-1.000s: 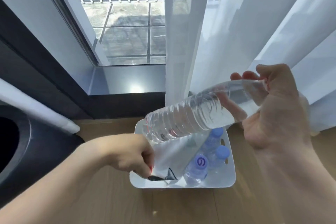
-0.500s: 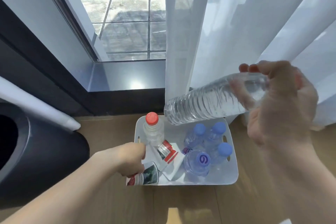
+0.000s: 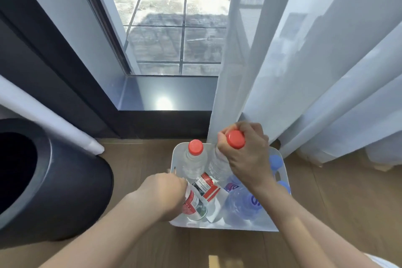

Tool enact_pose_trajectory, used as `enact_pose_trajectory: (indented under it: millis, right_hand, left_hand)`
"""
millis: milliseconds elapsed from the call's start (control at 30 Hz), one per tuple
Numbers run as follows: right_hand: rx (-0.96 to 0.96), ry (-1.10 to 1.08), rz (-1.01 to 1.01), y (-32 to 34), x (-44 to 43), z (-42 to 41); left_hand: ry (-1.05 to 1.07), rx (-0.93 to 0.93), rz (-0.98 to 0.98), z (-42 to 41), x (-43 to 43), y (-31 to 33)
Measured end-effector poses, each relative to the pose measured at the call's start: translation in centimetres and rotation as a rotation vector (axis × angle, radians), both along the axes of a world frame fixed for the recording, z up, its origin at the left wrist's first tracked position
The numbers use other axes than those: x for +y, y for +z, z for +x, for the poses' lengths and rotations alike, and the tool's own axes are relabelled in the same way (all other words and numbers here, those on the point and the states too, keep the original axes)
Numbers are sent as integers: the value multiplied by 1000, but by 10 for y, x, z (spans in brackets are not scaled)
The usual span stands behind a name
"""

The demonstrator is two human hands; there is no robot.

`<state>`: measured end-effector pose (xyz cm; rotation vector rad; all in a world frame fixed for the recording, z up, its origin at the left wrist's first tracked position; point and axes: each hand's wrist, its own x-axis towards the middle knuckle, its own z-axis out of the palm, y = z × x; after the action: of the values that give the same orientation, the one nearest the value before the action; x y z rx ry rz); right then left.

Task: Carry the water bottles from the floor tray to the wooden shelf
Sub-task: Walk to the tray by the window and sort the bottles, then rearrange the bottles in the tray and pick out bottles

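Nearest us, the left hand (image 3: 165,193) wraps a labelled bottle (image 3: 195,203) at the near-left corner of the white tray (image 3: 228,227). The bottle leans, base low in the tray. We cannot see the fingertips, but the curl reads as a grip.

Farther in, the right hand (image 3: 245,159) is clamped round the neck of a red-capped bottle (image 3: 235,139), roughly upright at the tray's far side. A second red-capped bottle (image 3: 195,154) stands free just beside it. Blue-capped bottles (image 3: 244,201) crowd the tray's right half.

The tray sits on the wooden floor (image 3: 326,202), with a dark bin (image 3: 65,180) to the left and a sheer curtain (image 3: 304,72) and window (image 3: 174,39) beyond. The shelf is not in view.

Judgement: we are at pick-up, one bottle per hand. The next move calls for a straight lift clear of neighbours and tray wall, then a turn toward the shelf.
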<state>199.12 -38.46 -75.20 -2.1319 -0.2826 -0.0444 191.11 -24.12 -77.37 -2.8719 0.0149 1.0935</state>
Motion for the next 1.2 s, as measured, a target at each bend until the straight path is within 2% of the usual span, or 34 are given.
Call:
enact_pose_trajectory:
  millis: [67,100,200,400,667,767,867,1000,1067,1200]
  right_hand:
    - [-121,64,-155,-12,2,5]
    - [-118,103,-198,-18,3,8]
    - [60,184,-255,-29,5,11]
    - [157,134,-435,-33,8,19]
    - [342,229,-831,16,-30,24]
    - [604,374,-1038,35,-42,2]
    - [678,578,-1188,23,-41,-21]
    - [475,421,-1066,-6,-45,-22]
    - [393,423,-1029,-8,-43,-23]
    - [379,220,-711,28,-41,-18]
  left_hand:
    - [17,-20,-47,-3,-1,12]
    - [22,-29,-67,-4,-2,19]
    - [34,-75,-99,-4,-3,34]
    - [11,-126,-100,-5,0,50]
    - [17,-169,-94,21,0,71]
    - [57,-191,-137,29,-6,79]
    - [76,-179,-159,31,-16,82]
    - [68,-152,-138,28,-21,84]
    - [77,-154,-145,25,-18,86]
    - [70,-164,-139,24,-14,89]
